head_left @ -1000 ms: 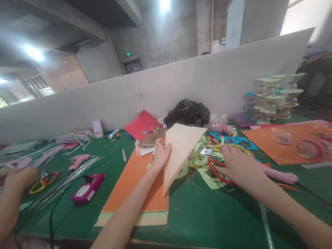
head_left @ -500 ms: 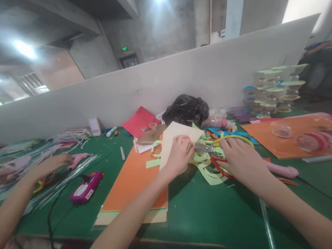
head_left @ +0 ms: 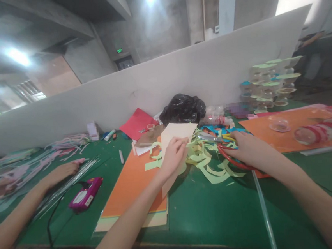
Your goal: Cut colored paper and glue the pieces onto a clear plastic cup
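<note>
A bare concrete room with a white partition (head_left: 93, 104) backs the cluttered green table (head_left: 210, 222). The left hand (head_left: 173, 157) pinches a pale sheet (head_left: 180, 130), fingers bent over its face, the paper tilted up in front of a black plastic bag (head_left: 182, 109). The right hand (head_left: 250, 149) grips scissors (head_left: 210, 137) by their red and yellow handles, blades pointing towards the sheet; whether the blades are parted, I cannot tell. This looks like a moment of lining paper and blades up, with no cut visible in the sheet. Any cut from here would call for a taut edge, fingers clear of the blades and the paper turned to meet them. Beneath and around the scissors lie curled light-green offcuts (head_left: 206, 163), loose enough to snag. Nearer the left forearm is a stack of orange sheets (head_left: 131, 190); beyond it sits a magenta device (head_left: 86, 194), near a co-worker's hand (head_left: 63, 173). A clear tube (head_left: 264, 209) lies below the right hand.
</note>
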The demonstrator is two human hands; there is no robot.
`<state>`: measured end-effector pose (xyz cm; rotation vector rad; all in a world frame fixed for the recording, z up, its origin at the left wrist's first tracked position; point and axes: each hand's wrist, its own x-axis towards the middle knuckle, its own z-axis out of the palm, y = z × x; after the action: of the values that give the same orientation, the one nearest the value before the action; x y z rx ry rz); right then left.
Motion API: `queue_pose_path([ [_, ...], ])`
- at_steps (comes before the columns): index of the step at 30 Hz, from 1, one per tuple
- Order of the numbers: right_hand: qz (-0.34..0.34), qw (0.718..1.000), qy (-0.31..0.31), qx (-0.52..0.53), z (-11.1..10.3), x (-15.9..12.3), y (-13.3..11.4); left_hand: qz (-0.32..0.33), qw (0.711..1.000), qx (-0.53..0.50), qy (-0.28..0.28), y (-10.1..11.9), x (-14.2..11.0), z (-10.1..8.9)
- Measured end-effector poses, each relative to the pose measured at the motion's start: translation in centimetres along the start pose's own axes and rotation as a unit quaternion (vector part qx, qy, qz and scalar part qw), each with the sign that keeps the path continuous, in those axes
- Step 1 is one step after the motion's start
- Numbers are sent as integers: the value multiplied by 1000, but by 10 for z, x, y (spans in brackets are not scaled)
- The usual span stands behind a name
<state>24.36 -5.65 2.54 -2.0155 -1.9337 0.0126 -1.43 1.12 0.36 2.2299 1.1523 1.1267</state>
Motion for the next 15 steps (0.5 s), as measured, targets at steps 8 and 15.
queue_pose_path([
  [8,41,999,-25,17,7,3,15,-59,996,-65,20,-3,0,4],
  [15,49,987,-98,117,-9,6,16,-100,993,-55,10,-4,1,4],
])
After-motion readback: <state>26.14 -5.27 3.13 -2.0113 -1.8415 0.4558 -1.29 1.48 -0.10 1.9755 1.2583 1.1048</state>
